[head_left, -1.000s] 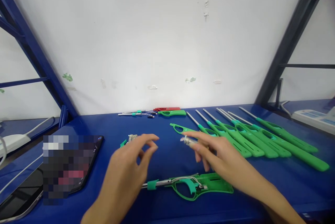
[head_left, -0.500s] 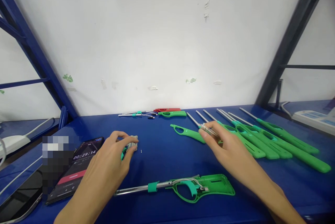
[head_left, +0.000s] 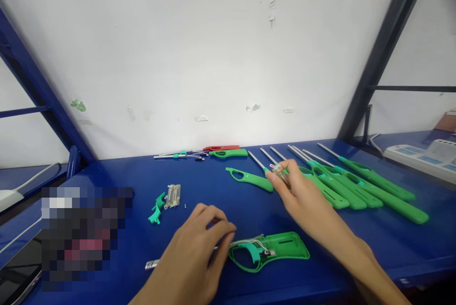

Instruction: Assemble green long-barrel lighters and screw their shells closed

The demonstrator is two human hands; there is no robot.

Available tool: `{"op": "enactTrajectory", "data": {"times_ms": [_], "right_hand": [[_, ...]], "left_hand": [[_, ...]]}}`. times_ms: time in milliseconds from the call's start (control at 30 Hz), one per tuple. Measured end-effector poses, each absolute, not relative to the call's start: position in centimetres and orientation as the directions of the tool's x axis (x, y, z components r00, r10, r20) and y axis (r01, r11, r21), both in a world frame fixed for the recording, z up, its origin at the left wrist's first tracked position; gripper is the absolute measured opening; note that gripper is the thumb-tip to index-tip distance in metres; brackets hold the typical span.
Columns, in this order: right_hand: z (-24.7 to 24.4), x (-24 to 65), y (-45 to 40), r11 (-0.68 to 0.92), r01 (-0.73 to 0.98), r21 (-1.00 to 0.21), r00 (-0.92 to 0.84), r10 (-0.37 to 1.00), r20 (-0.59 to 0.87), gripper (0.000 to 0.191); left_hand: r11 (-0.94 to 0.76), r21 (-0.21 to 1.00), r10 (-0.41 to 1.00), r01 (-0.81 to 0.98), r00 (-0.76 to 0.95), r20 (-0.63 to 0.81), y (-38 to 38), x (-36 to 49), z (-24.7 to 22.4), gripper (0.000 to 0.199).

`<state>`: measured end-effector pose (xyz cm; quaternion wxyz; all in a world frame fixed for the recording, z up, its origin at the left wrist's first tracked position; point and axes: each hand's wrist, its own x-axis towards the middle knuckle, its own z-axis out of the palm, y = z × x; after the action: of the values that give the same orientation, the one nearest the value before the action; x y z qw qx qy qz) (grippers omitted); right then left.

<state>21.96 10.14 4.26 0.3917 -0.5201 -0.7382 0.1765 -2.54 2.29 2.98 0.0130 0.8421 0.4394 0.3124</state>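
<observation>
My left hand [head_left: 199,252] hangs over the metal tube [head_left: 152,264] of an opened lighter, covering much of it. Its thumb and fingertips are pinched together beside the thin wires; what is between them, if anything, is hidden. The green half-shell [head_left: 292,247] lies right of this hand, with a teal trigger [head_left: 253,252] and wires inside. My right hand [head_left: 299,186] grips a small clear fuel tank [head_left: 280,173] between thumb and fingers, raised near the finished-looking lighters. Another clear fuel tank [head_left: 173,196] rests on the blue table, beside loose teal triggers [head_left: 156,210].
Several green lighters [head_left: 377,184] lie in a row at right. A green shell half [head_left: 251,179] lies left of them. Metal tubes with wires [head_left: 178,155] and red shells [head_left: 223,147] are by the wall. A phone [head_left: 21,267] lies at left, a power strip [head_left: 416,155] far right.
My left hand has left the clear tank on the table and come right and nearer, over the opened lighter's tube. My right hand still holds its tank. The view has shifted slightly.
</observation>
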Motion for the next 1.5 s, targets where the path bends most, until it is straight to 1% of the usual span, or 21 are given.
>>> {"op": "enactTrajectory", "data": {"times_ms": [100, 200, 333, 467, 600, 667, 767, 900, 1067, 1167, 1333, 1500], "right_hand": [[4.7, 22.4, 9.9, 0.456, 0.617, -0.642, -0.271, 0.888, 0.372, 0.030], [5.6, 23.1, 9.1, 0.512, 0.609, -0.606, -0.441, 0.853, 0.277, 0.030], [6.6, 24.2, 8.2, 0.496, 0.617, -0.611, -0.525, 0.838, 0.149, 0.034], [6.8, 24.4, 8.3, 0.503, 0.625, -0.597, -0.619, 0.786, 0.015, 0.020], [5.8, 24.0, 9.1, 0.530, 0.563, -0.634, -0.699, 0.715, -0.022, 0.010], [4.9, 23.9, 9.5, 0.550, 0.556, -0.624, -0.711, 0.703, -0.014, 0.012], [3.8, 24.0, 10.1, 0.570, 0.564, -0.597, -0.715, 0.699, -0.006, 0.022], [3.2, 24.2, 10.4, 0.560, 0.550, -0.619, -0.716, 0.699, -0.004, 0.031], [3.2, 23.9, 10.1, 0.529, 0.581, -0.618, -0.713, 0.698, -0.073, 0.035], [3.4, 23.9, 9.9, 0.541, 0.577, -0.612, -0.726, 0.682, -0.082, 0.035], [4.5, 23.6, 9.0, 0.543, 0.544, -0.639, -0.721, 0.692, -0.026, 0.032], [5.6, 23.2, 8.2, 0.528, 0.550, -0.647, -0.727, 0.684, -0.060, 0.024]], "left_hand": [[-0.634, 0.297, 0.742, 0.714, 0.454, 0.493, 2.1, -0.9, 2.0, 0.027], [-0.614, 0.303, 0.769, 0.729, 0.466, 0.437, 2.3, 0.0, 1.1, 0.025], [-0.614, 0.319, 0.771, 0.722, 0.461, 0.439, 2.5, 0.6, 0.7, 0.026], [-0.597, 0.346, 0.785, 0.724, 0.437, 0.440, 2.4, 0.9, 0.9, 0.026], [-0.553, 0.374, 0.821, 0.745, 0.410, 0.396, 2.1, 1.0, 1.3, 0.023], [-0.527, 0.384, 0.839, 0.758, 0.394, 0.375, 1.9, 1.0, 1.4, 0.022], [-0.525, 0.397, 0.841, 0.753, 0.386, 0.380, 1.7, 1.1, 1.5, 0.021], [-0.538, 0.402, 0.832, 0.741, 0.390, 0.394, 1.5, 1.2, 1.5, 0.019], [-0.532, 0.404, 0.838, 0.745, 0.392, 0.380, 1.6, 1.1, 1.5, 0.019], [-0.529, 0.409, 0.840, 0.744, 0.392, 0.374, 1.6, 1.0, 1.4, 0.019], [-0.535, 0.392, 0.835, 0.748, 0.400, 0.377, 1.7, 1.0, 1.2, 0.017], [-0.547, 0.358, 0.828, 0.757, 0.426, 0.365, 2.0, 1.1, 0.9, 0.017]]}}
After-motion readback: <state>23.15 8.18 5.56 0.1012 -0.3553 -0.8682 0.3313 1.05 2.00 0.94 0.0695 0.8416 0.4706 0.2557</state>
